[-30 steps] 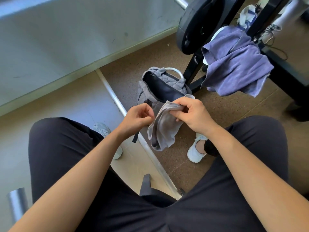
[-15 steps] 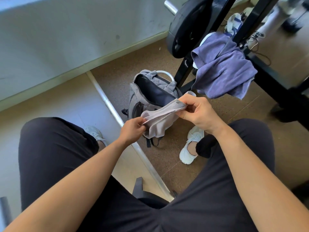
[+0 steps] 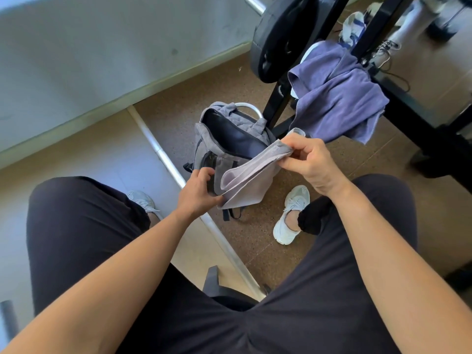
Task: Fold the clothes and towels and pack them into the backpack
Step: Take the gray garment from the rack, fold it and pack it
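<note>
A small light-grey towel [image 3: 251,178] is stretched between my two hands above the floor. My right hand [image 3: 310,159] pinches its upper corner. My left hand [image 3: 199,191] grips its lower edge. Behind the towel a grey backpack [image 3: 204,139] stands on the floor with its top unzipped and its dark inside showing. A purple towel [image 3: 339,95] hangs over a black rack frame to the right of the backpack.
A black weight plate [image 3: 281,34] on a barbell stands behind the backpack. The black rack frame [image 3: 408,98] runs along the right. A metal strip [image 3: 166,159] crosses the floor beside my legs. White shoes and cloth [image 3: 353,21] lie at the far back.
My left hand has dropped down and left along the grey towel, pulling it out into a taut fold. My right hand has kept its hold on the upper corner.
</note>
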`<state>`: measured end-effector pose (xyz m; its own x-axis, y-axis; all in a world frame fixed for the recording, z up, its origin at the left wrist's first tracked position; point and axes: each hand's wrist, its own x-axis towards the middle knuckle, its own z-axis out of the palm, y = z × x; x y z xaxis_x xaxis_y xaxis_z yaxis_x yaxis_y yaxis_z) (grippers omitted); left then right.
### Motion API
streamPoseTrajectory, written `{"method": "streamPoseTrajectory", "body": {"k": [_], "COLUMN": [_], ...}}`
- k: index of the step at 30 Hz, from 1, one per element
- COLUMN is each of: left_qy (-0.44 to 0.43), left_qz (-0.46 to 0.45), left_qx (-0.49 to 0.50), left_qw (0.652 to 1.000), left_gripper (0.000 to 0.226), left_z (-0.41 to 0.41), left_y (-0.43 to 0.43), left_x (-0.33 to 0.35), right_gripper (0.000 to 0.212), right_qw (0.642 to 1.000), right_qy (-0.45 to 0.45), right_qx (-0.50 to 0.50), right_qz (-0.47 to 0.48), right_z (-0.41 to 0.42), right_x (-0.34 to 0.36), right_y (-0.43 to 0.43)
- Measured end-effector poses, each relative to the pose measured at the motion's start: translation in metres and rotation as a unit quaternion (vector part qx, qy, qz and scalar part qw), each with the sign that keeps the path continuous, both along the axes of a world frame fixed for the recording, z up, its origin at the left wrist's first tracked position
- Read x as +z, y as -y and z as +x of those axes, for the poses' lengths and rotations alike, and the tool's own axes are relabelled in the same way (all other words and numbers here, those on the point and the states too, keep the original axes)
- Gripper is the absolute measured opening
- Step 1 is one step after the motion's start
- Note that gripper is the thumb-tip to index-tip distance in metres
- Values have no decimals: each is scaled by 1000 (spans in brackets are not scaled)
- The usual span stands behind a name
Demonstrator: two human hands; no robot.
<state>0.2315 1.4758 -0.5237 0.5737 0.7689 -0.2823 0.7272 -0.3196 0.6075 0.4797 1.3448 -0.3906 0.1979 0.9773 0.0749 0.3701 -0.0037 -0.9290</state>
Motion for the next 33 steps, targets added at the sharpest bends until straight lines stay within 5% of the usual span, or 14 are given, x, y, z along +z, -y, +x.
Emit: {"method": "streamPoseTrajectory", "body": {"k": [3,13,17,20,24,27,31,33], "left_qy": [45,35,-23,-16,162,271,316,283], "left_qz": [36,66,25,-76,-239,-283,-372,-402], "left_qx": [-43,-93,-73,49,257,313,358,365], "left_qw": [997,993,997,996,922,865,796,791], "left_gripper": [95,9,13,9,13,14,18,16], "left_z": [8,22,10,-4,-14,-16,-21,-22], "left_y": [4,16,6,-7,-30,-40,-47,-44], "left_x": [4,9,2,-2,15,44,59,61], "right_gripper": [17,13,13,15,23,37,37,34], "right_qw": [1000,999,999,990,958,945,949,952], "right_qy": [-13,-38,-39,-30,39,69,54,36], "right_qx": [10,36,-26,-136,-267,-294,-277,-268], "right_qz": [-10,-13,-7,-29,-96,-124,-140,-141], "right_z": [-2,-5,1,8,17,21,14,9], "right_x": [0,3,-2,-15,-33,-39,-40,-40], "right_y": [0,0,1,2,2,-1,-8,-11]}}
